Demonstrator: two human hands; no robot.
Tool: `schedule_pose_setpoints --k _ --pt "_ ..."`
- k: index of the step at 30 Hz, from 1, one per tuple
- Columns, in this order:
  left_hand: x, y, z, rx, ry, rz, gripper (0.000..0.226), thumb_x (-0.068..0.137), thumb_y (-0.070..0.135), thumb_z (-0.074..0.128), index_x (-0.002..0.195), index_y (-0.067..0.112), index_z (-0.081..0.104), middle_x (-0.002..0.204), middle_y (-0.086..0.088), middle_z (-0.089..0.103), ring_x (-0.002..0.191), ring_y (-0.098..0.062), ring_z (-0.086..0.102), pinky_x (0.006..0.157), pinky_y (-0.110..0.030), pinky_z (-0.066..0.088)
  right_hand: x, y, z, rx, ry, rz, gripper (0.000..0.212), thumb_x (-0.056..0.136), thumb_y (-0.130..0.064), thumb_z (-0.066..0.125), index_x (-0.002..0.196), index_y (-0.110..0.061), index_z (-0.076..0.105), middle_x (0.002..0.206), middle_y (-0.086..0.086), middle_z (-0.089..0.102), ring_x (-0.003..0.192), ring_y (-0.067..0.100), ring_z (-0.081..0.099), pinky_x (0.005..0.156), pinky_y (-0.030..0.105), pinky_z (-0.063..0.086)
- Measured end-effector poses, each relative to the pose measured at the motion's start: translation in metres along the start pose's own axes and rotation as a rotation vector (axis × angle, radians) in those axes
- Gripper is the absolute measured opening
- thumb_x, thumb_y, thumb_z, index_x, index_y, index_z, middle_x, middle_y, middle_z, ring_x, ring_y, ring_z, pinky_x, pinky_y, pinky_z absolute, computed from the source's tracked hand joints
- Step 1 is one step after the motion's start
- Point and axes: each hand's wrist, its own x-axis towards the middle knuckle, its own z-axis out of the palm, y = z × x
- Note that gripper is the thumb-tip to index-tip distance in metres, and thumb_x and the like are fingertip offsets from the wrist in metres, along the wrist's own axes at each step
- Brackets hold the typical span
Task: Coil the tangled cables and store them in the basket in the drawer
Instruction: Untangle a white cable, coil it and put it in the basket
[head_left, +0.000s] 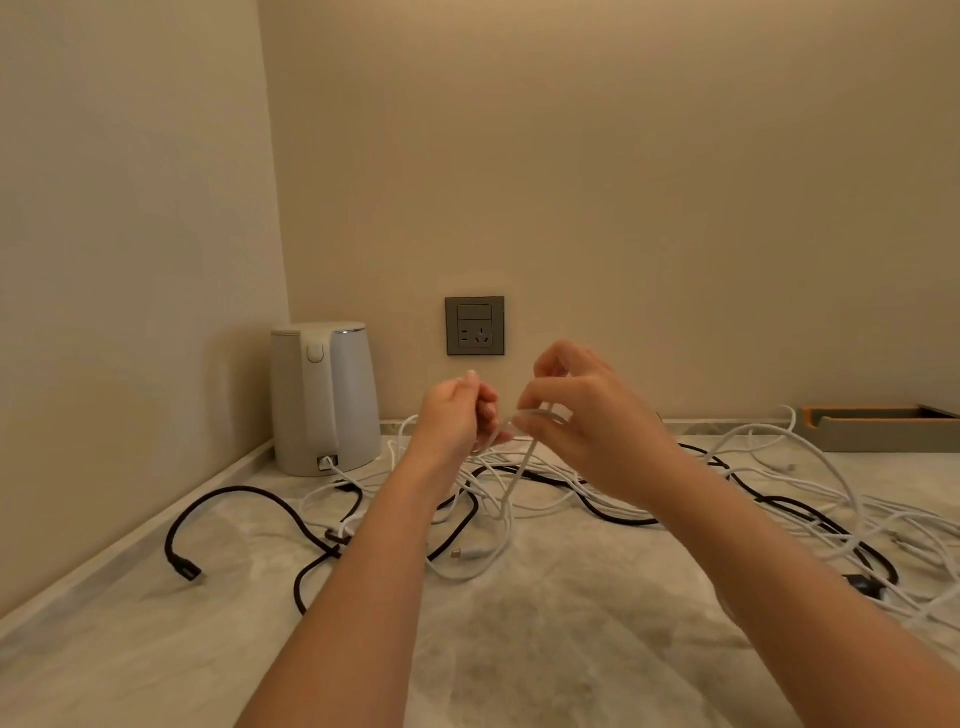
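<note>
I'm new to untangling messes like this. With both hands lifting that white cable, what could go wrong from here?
Both the left hand and right hand pinch one white cable that drops into the pile, crossing the black cable; pulling up could tighten the knots. A white cord at the base of the kettle seems to join the tangle, so a hard tug might drag the kettle.

two slender bare arms: the left forearm (374, 561) and right forearm (779, 561) are uncovered from wrist to frame edge. the left hand (457, 410) and right hand (582, 415) have short, plain fingernails.
</note>
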Motion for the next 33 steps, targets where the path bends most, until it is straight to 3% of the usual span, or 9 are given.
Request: schedule_pose_setpoints --k 3,6,9,13,16,18,22,27,33 --pt "-0.005 0.000 0.005 0.131 -0.183 -0.030 0.038 0.104 0.022 0.031 0.073 0.009 0.049 0.057 -0.001 0.044 0.042 -0.007 0.042 0.040 -0.018 0.038 -0.002 0.009 0.007 -0.032 0.182 0.025 0.016 0.083 -0.030 0.068 0.080 -0.014 0.071 0.093 -0.006 0.043 0.095 0.014 0.040 0.060 0.030 0.048" --pt "-0.008 0.001 0.010 0.151 -0.298 -0.102 0.038 0.103 0.018 0.029 0.069 0.012 0.044 0.048 0.006 0.037 0.037 -0.005 0.031 0.036 -0.015 0.025 -0.001 0.010 0.011 -0.056 0.289 0.119 0.018 0.080 -0.033 0.071 0.074 -0.017 0.066 0.083 -0.009 0.044 0.084 0.011 0.039 0.057 0.018 0.036" --pt "-0.007 0.003 0.008 0.138 -0.350 -0.151 0.043 0.104 0.026 0.027 0.065 0.014 0.041 0.045 0.008 0.031 0.036 -0.004 0.025 0.034 -0.014 0.019 0.001 0.011 0.017 0.126 0.209 0.244 0.021 0.084 -0.030 0.069 0.069 -0.018 0.059 0.066 -0.012 0.044 0.060 0.005 0.041 0.054 0.024 0.033" --pt "-0.007 0.003 0.002 0.094 -0.461 -0.265 0.057 0.101 0.051 0.021 0.059 0.015 0.036 0.042 0.009 0.025 0.033 -0.003 0.019 0.033 -0.014 0.013 0.002 0.021 0.030 0.419 0.052 0.409 0.020 0.087 -0.028 0.065 0.073 -0.014 0.065 0.057 -0.006 0.045 0.049 0.003 0.036 0.051 0.017 0.028" --pt "-0.006 0.001 -0.008 -0.041 -0.545 -0.353 0.055 0.100 0.048 0.028 0.056 0.017 0.037 0.041 0.010 0.023 0.032 -0.001 0.019 0.030 -0.013 0.012 0.004 0.024 0.035 0.652 -0.051 0.519 0.023 0.087 -0.031 0.066 0.076 -0.011 0.067 0.062 0.003 0.047 0.051 0.003 0.034 0.049 0.017 0.028" --pt "-0.005 0.002 -0.016 -0.151 -0.602 -0.370 0.050 0.096 0.045 0.036 0.054 0.018 0.041 0.041 0.011 0.024 0.031 0.000 0.020 0.029 -0.012 0.013 0.009 0.023 0.036 0.746 -0.082 0.566 0.023 0.086 -0.031 0.066 0.074 -0.011 0.064 0.055 -0.007 0.048 0.047 0.000 0.035 0.046 0.012 0.029" --pt "-0.004 0.001 -0.019 -0.281 -0.740 -0.339 0.042 0.090 0.042 0.041 0.055 0.019 0.045 0.041 0.012 0.028 0.031 0.002 0.025 0.030 -0.012 0.015 0.011 0.024 0.042 0.954 -0.144 0.546 0.032 0.076 -0.045 0.060 0.073 -0.014 0.062 0.051 -0.011 0.039 0.049 0.005 0.029 0.049 0.019 0.023" --pt "-0.005 -0.001 -0.014 -0.370 -0.761 -0.325 0.042 0.091 0.037 0.040 0.053 0.019 0.048 0.041 0.011 0.030 0.031 0.001 0.026 0.030 -0.012 0.016 0.003 0.012 0.054 1.058 -0.164 0.557 0.047 0.090 -0.047 0.041 0.054 -0.029 0.065 0.053 -0.006 0.030 0.047 0.005 0.027 0.047 0.020 0.024" --pt "-0.015 0.009 0.007 -0.655 -0.640 -0.338 0.039 0.088 0.032 0.042 0.055 0.014 0.051 0.042 0.007 0.035 0.029 0.000 0.034 0.028 -0.011 0.024 0.004 0.005 0.056 1.083 -0.077 0.609 0.063 0.103 -0.030 0.031 0.051 -0.030 0.065 0.047 -0.009 0.046 0.045 0.006 0.036 0.043 0.020 0.028"
